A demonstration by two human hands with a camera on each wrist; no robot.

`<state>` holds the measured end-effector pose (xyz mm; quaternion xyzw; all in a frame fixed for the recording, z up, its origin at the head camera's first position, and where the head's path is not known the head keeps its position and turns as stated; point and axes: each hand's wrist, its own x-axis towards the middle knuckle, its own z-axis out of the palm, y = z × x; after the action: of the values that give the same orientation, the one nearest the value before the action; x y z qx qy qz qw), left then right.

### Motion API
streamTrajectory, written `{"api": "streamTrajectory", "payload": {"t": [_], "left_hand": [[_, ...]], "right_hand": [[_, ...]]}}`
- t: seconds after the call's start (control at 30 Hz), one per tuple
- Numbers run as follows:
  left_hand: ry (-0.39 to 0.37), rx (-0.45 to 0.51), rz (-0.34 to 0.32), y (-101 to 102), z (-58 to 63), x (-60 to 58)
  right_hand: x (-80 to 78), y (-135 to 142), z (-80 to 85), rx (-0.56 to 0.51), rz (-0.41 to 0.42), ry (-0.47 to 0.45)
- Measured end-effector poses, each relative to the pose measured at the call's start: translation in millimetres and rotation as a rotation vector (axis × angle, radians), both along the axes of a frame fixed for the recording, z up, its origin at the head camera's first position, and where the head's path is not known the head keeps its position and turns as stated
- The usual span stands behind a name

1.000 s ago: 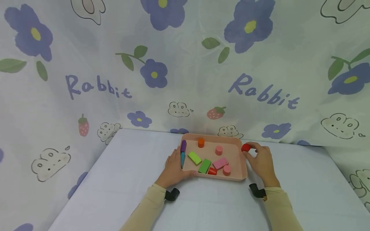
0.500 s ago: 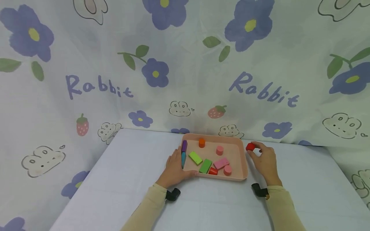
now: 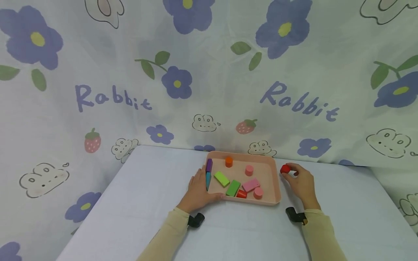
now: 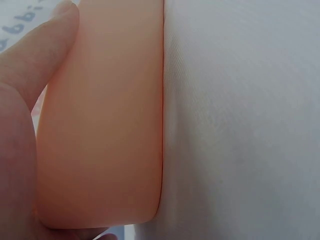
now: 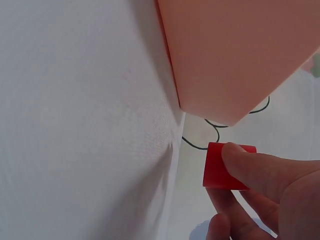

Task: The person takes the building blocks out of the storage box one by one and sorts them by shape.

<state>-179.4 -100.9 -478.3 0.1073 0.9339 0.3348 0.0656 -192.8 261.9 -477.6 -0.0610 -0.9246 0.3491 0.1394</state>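
Between thumb and fingertips, my right hand (image 3: 302, 185) pinches a small red block (image 5: 218, 167), beside the tray's right edge and apart from it. My left hand (image 3: 197, 194) rests at the front left corner of the shallow peach tray (image 3: 269, 177), fingers straight along its left side and thumb along the front wall. In the tray lie a lime block (image 3: 222, 179), a green block (image 3: 233, 188), a pink block (image 3: 251, 185), a red rounded piece (image 3: 241, 194), an orange cylinder (image 3: 229, 161) and two pink cylinders (image 3: 249, 170). A purple piece (image 3: 209, 165) and a blue pointed piece (image 3: 208, 177) line its left wall.
The tray stands near the back edge of a white-covered table (image 3: 241, 232). Behind it hangs a cloth (image 3: 222, 90) printed with flowers and rabbits. Black camera mounts (image 3: 196, 220) sit at both wrists, below the hands.
My right hand has moved right with the red block, from over the tray's right rim to just outside it, then slightly lower. The left hand keeps its place on the tray.
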Motion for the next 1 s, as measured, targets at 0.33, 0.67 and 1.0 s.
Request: {"api": "streamTrajectory", "payload": {"t": [0.33,0.67,1.0], "left_hand": [[0.005,-0.005,0.001,0.0,-2.1,-0.5],[0.001,0.002,-0.007,-3.0,-2.2,2.9],[0.009,0.002,-0.024,-9.2,-4.5,6.6]], "right_hand": [[-2.8,5.3,-1.6,-0.001,0.014,-0.100],[1.7,3.5,-4.6,-0.011,0.004,-0.169],[11.4,-0.6,-5.4,0.010,0.014,-0.163]]}}
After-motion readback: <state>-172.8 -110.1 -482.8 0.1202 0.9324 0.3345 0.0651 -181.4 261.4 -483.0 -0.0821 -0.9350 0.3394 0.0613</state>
